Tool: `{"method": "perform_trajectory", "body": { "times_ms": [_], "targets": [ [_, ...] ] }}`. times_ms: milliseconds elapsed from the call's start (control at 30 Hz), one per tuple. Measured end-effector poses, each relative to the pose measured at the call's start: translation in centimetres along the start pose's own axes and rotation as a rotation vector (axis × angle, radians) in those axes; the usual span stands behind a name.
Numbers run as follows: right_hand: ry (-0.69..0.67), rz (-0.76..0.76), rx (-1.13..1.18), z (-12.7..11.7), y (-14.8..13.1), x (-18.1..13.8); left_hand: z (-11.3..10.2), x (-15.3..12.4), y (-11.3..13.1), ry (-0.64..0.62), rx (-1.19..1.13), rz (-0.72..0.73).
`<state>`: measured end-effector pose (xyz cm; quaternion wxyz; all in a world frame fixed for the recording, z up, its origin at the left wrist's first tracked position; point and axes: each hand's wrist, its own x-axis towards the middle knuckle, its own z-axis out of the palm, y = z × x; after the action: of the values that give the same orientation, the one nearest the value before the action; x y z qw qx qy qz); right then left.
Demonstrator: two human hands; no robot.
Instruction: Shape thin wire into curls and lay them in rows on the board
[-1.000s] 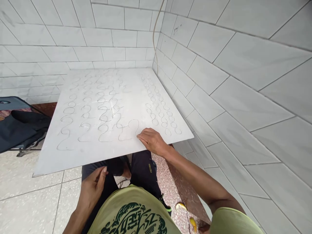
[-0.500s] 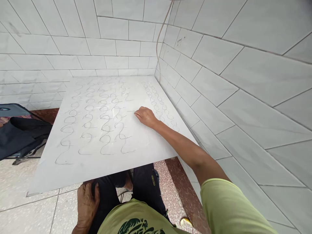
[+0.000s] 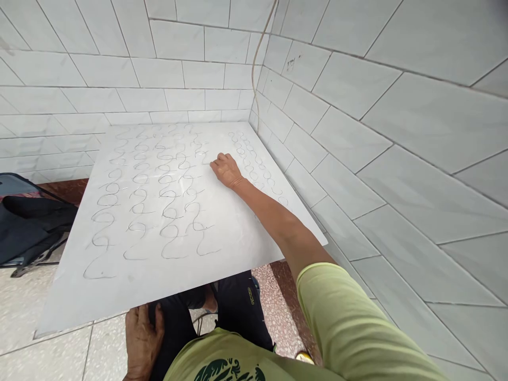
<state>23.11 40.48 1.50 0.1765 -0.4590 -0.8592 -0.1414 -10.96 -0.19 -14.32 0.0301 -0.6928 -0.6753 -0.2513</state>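
right hand down on the white board, left hand at its near edge

a large white board (image 3: 222,254) lies with its far corner fitted into the angle of two tiled walls and its near edge passing over the person's lap. thin looping lines (image 3: 170,233) run across it in rows of s-shaped curves; what they are made of is too fine to tell. a narrower double row of loops (image 3: 250,169) follows the board's right side.

the right hand (image 3: 227,171) rests on the board among the upper loops, its fingers (image 3: 217,164) bunched narrow with the tips down. i cannot tell whether they pinch anything. the bare forearm stretches out from a green t-shirt sleeve (image 3: 349,323).

the left hand (image 3: 142,343) sits just below the near edge, on the dark trousers (image 3: 242,307), its fingers (image 3: 157,320) loosely apart and holding nothing that shows.

white wall tiles (image 3: 337,132) rise behind the board, with a thin cable (image 3: 256,63) hanging down the corner. a black bag (image 3: 27,227) lies off to the left on the speckled floor tiles (image 3: 51,317). a maroon floor strip (image 3: 286,280) runs beside the right wall.
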Motion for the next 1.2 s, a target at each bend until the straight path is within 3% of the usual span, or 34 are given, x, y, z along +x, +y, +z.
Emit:
{"method": "perform_trajectory", "body": {
  "times_ms": [333,600,767,967,1200],
  "targets": [
    [-0.143,-0.12,0.043,2.3,-0.1,-2.2,-0.1,0.2,0.1,0.01,0.021,-0.008],
    [-0.062,-0.032,0.176,1.9,-0.5,-2.6,-0.4,0.3,0.3,0.037,0.019,-0.005],
    [0.021,0.119,0.285,2.1,0.7,-1.0,-0.3,0.3,0.2,0.029,0.006,-0.001],
    [-0.205,0.201,0.219,3.0,2.3,2.5,0.0,0.4,0.3,0.004,-0.017,-0.039],
    [-0.237,0.186,0.219,3.7,1.8,2.9,-0.2,0.5,0.4,0.002,-0.005,-0.035]
  ]
}}
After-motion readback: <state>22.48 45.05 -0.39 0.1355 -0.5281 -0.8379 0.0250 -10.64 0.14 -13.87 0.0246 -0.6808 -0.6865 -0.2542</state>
